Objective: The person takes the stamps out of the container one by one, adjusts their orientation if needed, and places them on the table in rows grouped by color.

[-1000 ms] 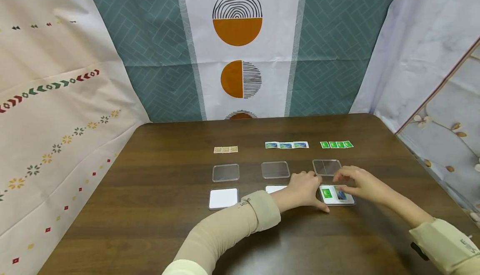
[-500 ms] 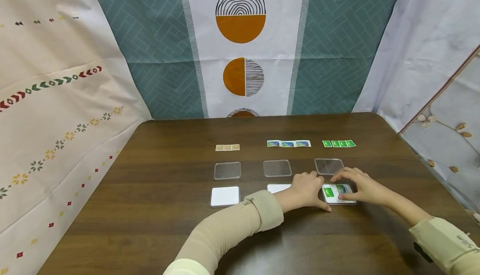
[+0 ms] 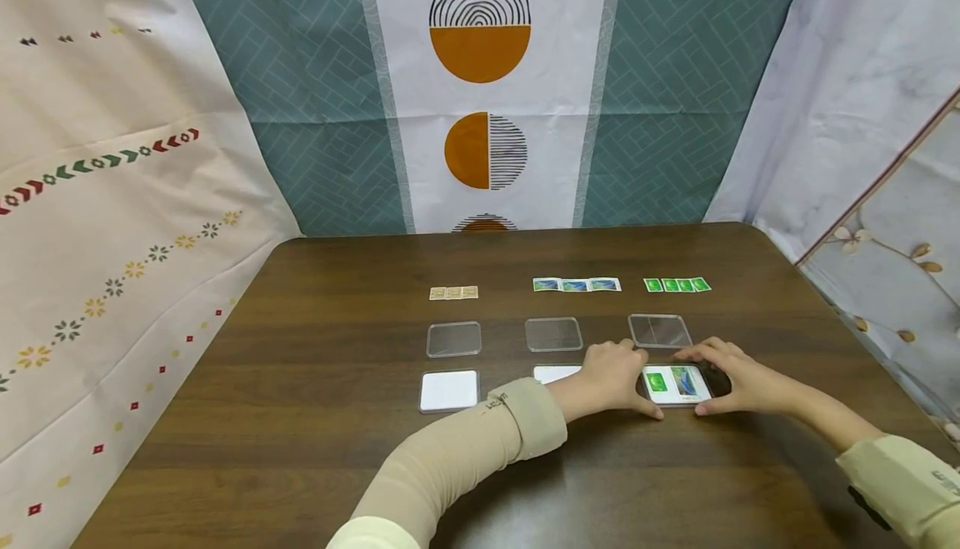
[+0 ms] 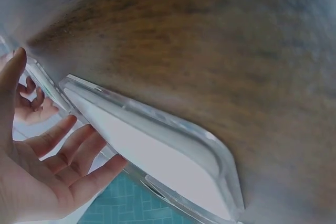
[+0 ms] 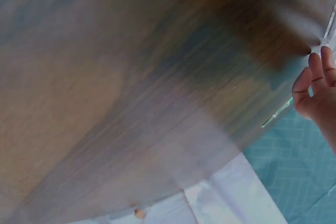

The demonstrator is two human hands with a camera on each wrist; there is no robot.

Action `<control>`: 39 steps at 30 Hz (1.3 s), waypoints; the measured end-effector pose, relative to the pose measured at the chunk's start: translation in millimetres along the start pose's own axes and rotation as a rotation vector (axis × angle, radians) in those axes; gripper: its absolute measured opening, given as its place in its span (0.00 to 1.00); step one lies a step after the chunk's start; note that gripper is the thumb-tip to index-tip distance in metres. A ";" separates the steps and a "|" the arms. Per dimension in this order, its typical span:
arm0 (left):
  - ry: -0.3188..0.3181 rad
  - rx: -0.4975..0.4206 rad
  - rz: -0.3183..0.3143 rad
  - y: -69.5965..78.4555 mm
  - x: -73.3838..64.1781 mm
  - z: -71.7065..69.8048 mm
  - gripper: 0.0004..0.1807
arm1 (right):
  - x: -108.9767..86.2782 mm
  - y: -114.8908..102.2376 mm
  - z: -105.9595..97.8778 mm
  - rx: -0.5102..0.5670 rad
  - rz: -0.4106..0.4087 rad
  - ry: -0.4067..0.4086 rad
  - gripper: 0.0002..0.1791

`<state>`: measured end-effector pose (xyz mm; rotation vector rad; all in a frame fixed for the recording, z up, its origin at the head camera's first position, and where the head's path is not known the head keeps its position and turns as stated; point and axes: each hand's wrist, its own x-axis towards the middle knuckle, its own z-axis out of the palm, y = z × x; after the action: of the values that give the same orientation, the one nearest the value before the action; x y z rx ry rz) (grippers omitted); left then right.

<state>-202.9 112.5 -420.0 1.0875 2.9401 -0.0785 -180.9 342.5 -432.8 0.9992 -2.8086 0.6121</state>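
A shallow clear plastic case with a white insert (image 3: 669, 396) lies on the table at right. On the insert sit a small green stamp (image 3: 657, 382) and, to its right, a larger blue-green stamp (image 3: 684, 381). My left hand (image 3: 611, 378) grips the case's left end, thumb at the near edge and index finger at the far edge. From the right, my right hand (image 3: 738, 378) spans the other end, thumb tip at the near corner and fingers at the far side. In the left wrist view, another case with a blank white insert (image 4: 152, 148) lies under my left hand's other fingers (image 4: 107, 177).
Three clear lids (image 3: 453, 339) lie in a row behind the cases. Farther back are strips of tan stamps (image 3: 453, 292), blue-green stamps (image 3: 576, 285) and green stamps (image 3: 677, 285). A white-insert case (image 3: 448, 391) lies at left. Curtains (image 3: 315, 116) hang around the table (image 3: 262, 432).
My right hand has left the blue-green stamp, which now lies on the insert beside the green one, and has shifted right to the case's end. My left hand stays in place.
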 end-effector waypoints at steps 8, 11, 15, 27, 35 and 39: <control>-0.002 -0.033 -0.025 0.0 0.9 -4.0 0.34 | -8.3 7.5 -1.8 0.149 0.049 -0.067 0.40; 0.002 -0.057 -0.035 -0.7 2.2 -6.4 0.30 | -8.2 9.3 -1.2 0.188 0.050 -0.070 0.39; -0.006 -0.111 -0.052 -2.0 3.1 -9.2 0.29 | -6.2 10.2 -0.6 0.210 0.046 -0.078 0.37; 0.009 -0.210 -0.068 -1.0 2.8 -11.5 0.20 | -8.0 6.3 -1.7 0.225 0.078 -0.086 0.34; 0.014 -0.242 -0.111 2.9 6.2 -12.0 0.15 | -7.9 8.6 -0.8 0.222 0.120 -0.096 0.34; 0.006 -0.243 -0.132 5.3 7.9 -10.6 0.14 | -10.1 9.1 0.9 0.218 0.111 -0.084 0.34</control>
<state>-205.3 122.2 -409.8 0.8630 2.9234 0.2737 -178.7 354.5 -439.0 0.9266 -2.9350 0.9281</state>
